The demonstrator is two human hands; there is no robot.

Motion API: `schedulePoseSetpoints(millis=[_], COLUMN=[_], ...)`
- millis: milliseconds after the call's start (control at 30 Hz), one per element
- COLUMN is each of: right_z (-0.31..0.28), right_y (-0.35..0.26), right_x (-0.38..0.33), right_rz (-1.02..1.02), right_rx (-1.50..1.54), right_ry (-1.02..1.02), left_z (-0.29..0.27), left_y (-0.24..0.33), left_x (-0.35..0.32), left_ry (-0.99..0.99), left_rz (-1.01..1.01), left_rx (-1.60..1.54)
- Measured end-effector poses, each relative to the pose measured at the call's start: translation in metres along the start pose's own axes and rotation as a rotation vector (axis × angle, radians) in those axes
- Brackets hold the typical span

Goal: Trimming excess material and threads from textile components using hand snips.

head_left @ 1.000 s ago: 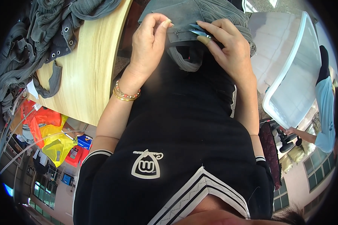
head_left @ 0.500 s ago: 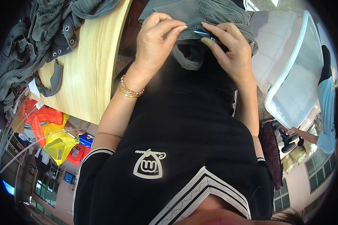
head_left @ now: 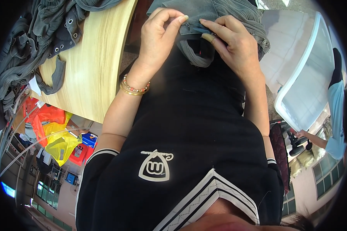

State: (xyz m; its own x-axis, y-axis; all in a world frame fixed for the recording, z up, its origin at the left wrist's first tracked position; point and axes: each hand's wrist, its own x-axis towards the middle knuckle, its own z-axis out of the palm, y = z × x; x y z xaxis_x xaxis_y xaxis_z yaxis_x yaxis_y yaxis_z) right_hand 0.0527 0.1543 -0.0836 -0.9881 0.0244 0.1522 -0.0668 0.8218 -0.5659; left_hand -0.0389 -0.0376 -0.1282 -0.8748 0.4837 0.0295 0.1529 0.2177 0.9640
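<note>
A grey ribbed garment [head_left: 235, 13] lies across my lap at the top of the view, with small metal fittings [head_left: 187, 26] on a flat band. My right hand [head_left: 235, 44] grips small bluish thread snips [head_left: 199, 30], their pointed blades turned left towards the fittings. A tan cover wraps its thumb tip. At the band's left edge, my left hand [head_left: 160, 36] pinches thumb and forefinger together; whatever is between the fingertips is too small to make out. A loop of the garment hangs below the band, between my hands.
On my left, a pale wooden table [head_left: 92, 57] bears a heap of grey garments [head_left: 23, 57] with eyelets. Red and yellow plastic bags [head_left: 61, 144] hang below it. To my right stands a translucent plastic bin [head_left: 308, 77]. Beyond it is another person in a light blue sleeve [head_left: 335, 119].
Both hands have shifted slightly up, the right one also a little left. The snips' blades now point at the fittings from closer by. My left fingertips have lifted a little off the band.
</note>
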Motion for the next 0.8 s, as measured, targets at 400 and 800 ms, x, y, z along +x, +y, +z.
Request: schedulePoseSetpoints(millis=[400, 800], right_z=[0.004, -0.003], right_y=[-0.001, 0.004], right_x=[0.000, -0.002], right_rz=[0.004, 0.141], right_rx=[-0.106, 0.136], right_ry=[0.020, 0.114], left_z=[0.001, 0.006], left_y=[-0.001, 0.014], left_x=[-0.003, -0.012], left_ry=[0.024, 0.051], left_rz=[-0.043, 0.083], left_rx=[0.021, 0.324])
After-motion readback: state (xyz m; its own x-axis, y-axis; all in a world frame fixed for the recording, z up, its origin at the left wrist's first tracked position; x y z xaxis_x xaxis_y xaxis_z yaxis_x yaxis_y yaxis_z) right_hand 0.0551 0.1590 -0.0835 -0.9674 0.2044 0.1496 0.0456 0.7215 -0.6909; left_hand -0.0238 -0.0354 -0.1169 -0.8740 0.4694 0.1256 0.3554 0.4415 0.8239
